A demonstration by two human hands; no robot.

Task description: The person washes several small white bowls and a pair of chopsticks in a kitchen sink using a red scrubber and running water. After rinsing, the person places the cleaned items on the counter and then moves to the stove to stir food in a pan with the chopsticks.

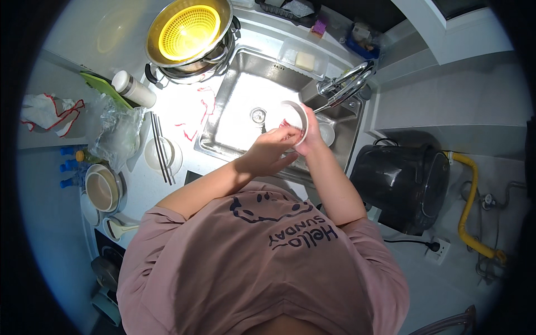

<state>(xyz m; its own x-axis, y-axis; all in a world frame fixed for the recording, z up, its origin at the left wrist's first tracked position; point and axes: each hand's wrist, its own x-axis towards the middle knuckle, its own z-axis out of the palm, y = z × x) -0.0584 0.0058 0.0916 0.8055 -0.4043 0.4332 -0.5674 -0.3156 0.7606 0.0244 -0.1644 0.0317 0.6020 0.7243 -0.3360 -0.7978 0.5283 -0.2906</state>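
Hanging or lying (can't tell which), a red-edged cloth (53,114) is well L of the L hand. Nearer, but nr the body side, is a stack of pale bowls (102,191), then a clear plastic bag (114,131). Next, dark chopsticks (160,148) lie across a white dish (174,159), L of the L forearm. Up & L of the L hand: yellow colander (190,33) in a metal bowl atop a pot; below it, on the counter, prob. another red-edged cloth.

L hand (272,146): over the sink (231,95), fingers bent & close tog., tips at the mouth of the white bowl (301,113), by a bit of red-patterned stuff, prob. a rag. Can't tell if it's pinched or just pressed. Bowl's btwn both hands, tilted, mouth twd L hand. R hand (312,138) grips its outer side, fingers wrapped round.

Just R of R hand, a small pale bowl (326,135) sits in the sink; faucet (349,86) up & R, black bin (402,178) farther R.

Progress, my read: bowl approx. mid-wipe, not yet set down. Small one: can't tell if done. Chopsticks & dish aren't in hand.
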